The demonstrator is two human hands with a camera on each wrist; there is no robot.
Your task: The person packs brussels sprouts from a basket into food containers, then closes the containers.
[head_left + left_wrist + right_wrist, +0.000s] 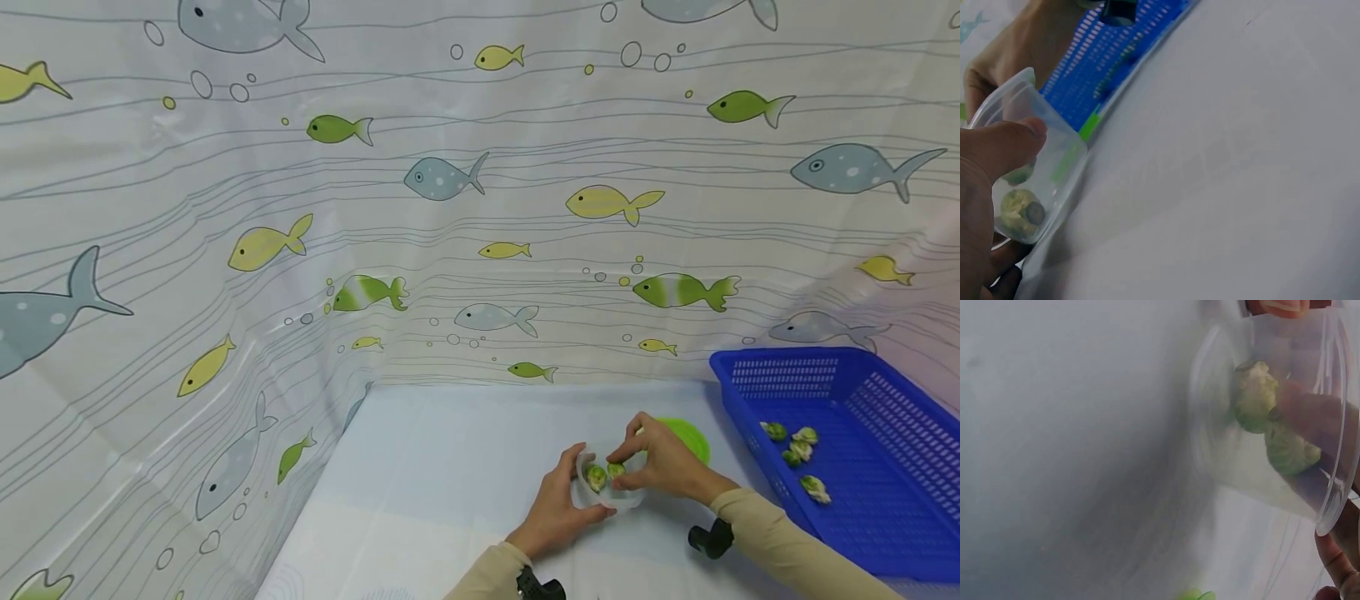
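Observation:
A clear plastic tub (626, 500) stands on the white table, tipped slightly in the head view. My left hand (551, 508) grips its side, the thumb (1007, 147) lying across the wall in the left wrist view. One Brussels sprout (596, 477) rests inside the tub. With thumb and fingers reaching in over the rim, my right hand (667, 461) pinches a second Brussels sprout (616, 470). Through the clear wall, the right wrist view shows the held sprout (1291, 450) right beside the other one (1254, 397).
Behind the right hand lies a round bright green lid (690, 439), partly covered by it. To the right stands a blue slatted basket (885, 500) with several Brussels sprouts (813, 489) near its left wall. A fish-patterned sheet (450, 250) hangs behind the table.

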